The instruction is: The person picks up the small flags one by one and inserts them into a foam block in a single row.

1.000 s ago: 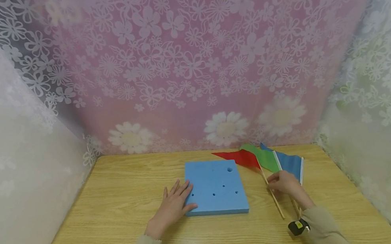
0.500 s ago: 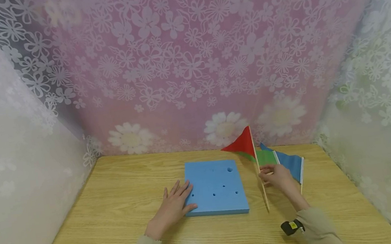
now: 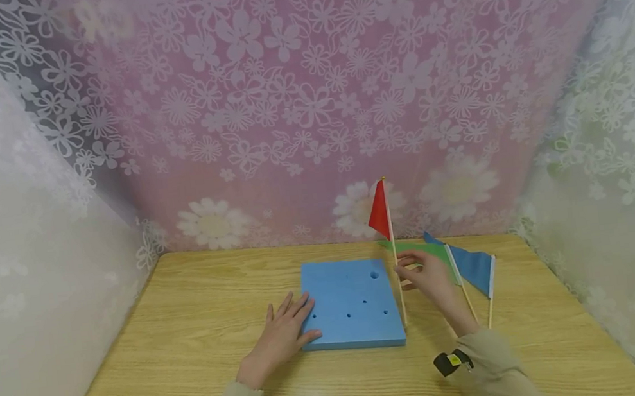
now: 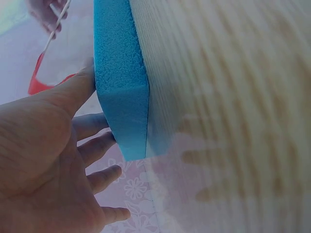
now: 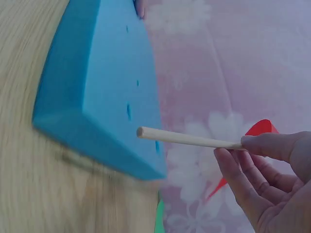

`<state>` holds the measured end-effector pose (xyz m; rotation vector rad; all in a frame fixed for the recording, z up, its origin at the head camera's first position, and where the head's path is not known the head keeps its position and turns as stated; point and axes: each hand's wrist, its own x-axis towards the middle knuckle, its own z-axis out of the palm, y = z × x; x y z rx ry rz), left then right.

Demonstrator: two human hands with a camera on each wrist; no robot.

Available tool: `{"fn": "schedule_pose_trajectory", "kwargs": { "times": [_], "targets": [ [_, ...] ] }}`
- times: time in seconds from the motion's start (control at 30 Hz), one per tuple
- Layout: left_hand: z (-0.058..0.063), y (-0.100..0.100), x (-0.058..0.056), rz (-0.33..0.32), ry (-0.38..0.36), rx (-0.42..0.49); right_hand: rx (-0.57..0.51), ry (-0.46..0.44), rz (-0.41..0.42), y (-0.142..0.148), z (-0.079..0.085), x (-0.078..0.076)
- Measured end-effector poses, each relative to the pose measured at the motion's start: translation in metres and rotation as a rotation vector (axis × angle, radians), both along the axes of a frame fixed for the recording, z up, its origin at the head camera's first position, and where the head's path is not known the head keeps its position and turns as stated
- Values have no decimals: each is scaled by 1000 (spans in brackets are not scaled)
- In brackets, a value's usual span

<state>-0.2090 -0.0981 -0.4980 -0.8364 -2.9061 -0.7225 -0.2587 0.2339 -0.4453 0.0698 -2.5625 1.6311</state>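
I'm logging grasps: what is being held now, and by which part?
The red flag, pinched by its wooden stick below the cloth, in the right hand. The left hand merely rests on the blue block.

Pale stick (image 5: 189,139) near blue block (image 5: 107,73)

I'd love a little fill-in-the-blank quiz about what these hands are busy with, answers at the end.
1. The right hand pinches a stick whose flag is ____.
2. Touching the block is the other hand, the person's ____ one.
3. Beside the green flag on the table lies another flag, coloured ____.

Missing words: red; left; blue.
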Motion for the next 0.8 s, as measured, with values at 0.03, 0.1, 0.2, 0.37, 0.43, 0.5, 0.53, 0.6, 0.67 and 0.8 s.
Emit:
{"fn": "schedule_pose_trajectory", "kwargs": {
  "times": [0.03,0.1,0.2,0.37,0.43,0.5,0.53,0.6,0.67,0.8],
  "targets": [
    [0,0,0,1,1,-2,-16,6,3,-5,1,-1],
    [-1,-1,-1,2,1,-7,-51,15,16,-15,2,-4],
    [-3,-1,-2,1,-4,-5,-84,32,26,-32,3,-5],
    [-4,-2,-3,0,-15,-2,-147,71,55,-62,2,-6],
    [-5,-2,-4,1,-16,-4,-170,91,65,-74,3,-5],
    [-5,-2,-4,3,-16,-8,-195,109,72,-87,4,-5],
    [-5,-2,-4,3,-13,-8,-206,117,75,-93,4,-4],
    [-5,-2,-4,7,-14,-12,-219,137,77,-105,4,-4],
    [-5,-2,-4,12,-15,-15,-241,164,91,-115,3,-5],
    [-4,-2,-5,17,-20,-22,-272,217,136,-131,0,-7]
  ]
}}
